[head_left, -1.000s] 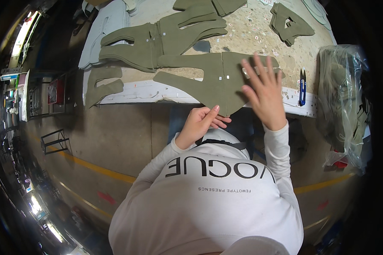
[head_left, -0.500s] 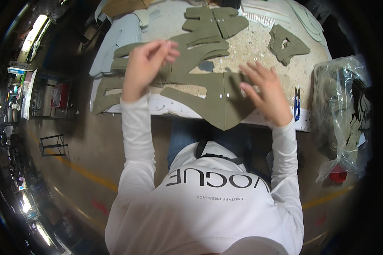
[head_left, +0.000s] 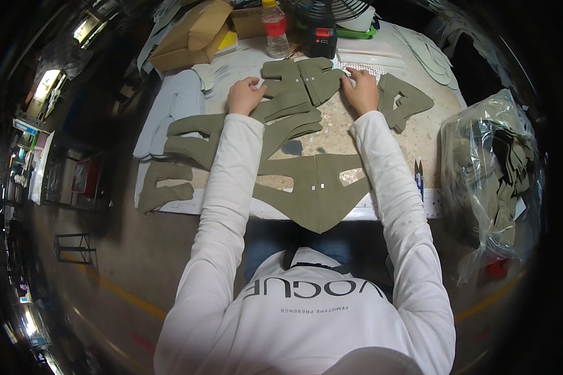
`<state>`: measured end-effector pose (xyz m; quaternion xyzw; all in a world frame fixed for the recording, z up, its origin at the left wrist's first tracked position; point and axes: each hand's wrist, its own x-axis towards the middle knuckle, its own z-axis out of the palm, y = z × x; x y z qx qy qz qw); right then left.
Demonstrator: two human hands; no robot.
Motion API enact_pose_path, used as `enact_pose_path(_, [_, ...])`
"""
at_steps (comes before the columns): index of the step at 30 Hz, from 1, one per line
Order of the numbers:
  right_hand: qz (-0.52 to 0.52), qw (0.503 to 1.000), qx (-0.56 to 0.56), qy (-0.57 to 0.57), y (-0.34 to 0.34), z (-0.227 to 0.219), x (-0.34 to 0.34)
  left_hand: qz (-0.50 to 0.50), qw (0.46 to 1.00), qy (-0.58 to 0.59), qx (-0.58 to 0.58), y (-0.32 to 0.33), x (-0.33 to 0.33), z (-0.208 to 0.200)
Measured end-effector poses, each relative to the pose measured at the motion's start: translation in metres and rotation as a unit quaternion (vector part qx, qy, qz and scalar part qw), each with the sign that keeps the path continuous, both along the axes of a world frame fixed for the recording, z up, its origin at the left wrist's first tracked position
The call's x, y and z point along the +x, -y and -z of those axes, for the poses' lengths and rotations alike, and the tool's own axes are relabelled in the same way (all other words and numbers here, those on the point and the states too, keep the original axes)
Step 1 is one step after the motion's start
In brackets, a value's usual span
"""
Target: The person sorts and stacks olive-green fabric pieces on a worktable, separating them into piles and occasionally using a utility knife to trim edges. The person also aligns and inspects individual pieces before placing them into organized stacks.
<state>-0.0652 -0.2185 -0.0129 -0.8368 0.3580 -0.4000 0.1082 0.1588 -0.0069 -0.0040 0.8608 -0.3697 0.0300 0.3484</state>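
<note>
An olive fabric stack (head_left: 303, 80) with cut-out shapes and a centre seam lies on the far middle of the table. My left hand (head_left: 246, 97) is at its left edge, fingers bent and thumb apart, gripping nothing that I can see. My right hand (head_left: 361, 92) reaches to the stack's right tip, fingers loosely curved and apart. Close to the table's front edge a seamed olive piece (head_left: 318, 190) lies spread out, its point hanging over the edge. More olive cut pieces (head_left: 197, 142) are at the left, partly behind my left sleeve.
Right of my right hand lies a triangular olive stack (head_left: 403, 103). Blue-handled thread snips (head_left: 419, 181) sit by the right front edge, next to a clear plastic bag (head_left: 488, 169) of olive pieces. Pale grey pieces (head_left: 172, 119), a cardboard box (head_left: 191, 37), a bottle (head_left: 275, 28) and a fan (head_left: 325, 7) stand farther back.
Both hands have moved away from me, from above the front pieces to either side of the far olive stack. The view has shifted, showing more of the table's back.
</note>
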Motion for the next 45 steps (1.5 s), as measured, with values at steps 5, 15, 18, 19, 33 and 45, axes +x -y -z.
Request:
enact_pose_path(5, [0.01,0.997,0.017,-0.072,0.002,0.006,0.002,0.006,0.999,0.023,-0.036,0.001,-0.008,-0.006])
enact_pose_path(15, [0.013,1.0,-0.004,0.005,0.005,0.014,0.008,0.053,0.943,-0.231,-0.235,0.016,-0.012,-0.006])
enact_pose_path(18, [-0.036,0.997,-0.019,0.064,0.007,0.012,0.009,0.063,0.811,-0.437,-0.383,0.021,-0.011,-0.002])
enact_pose_path(19, [-0.045,0.996,-0.014,0.075,0.007,0.011,0.009,0.069,0.753,-0.496,-0.427,0.021,-0.01,-0.002])
enact_pose_path(33, [-0.125,0.955,0.209,0.171,-0.013,-0.011,0.009,0.06,0.867,-0.406,-0.283,0.008,-0.021,-0.025])
enact_pose_path(45, [-0.219,0.903,0.155,0.335,-0.019,-0.039,0.002,0.089,0.779,-0.314,-0.535,-0.002,-0.011,-0.05])
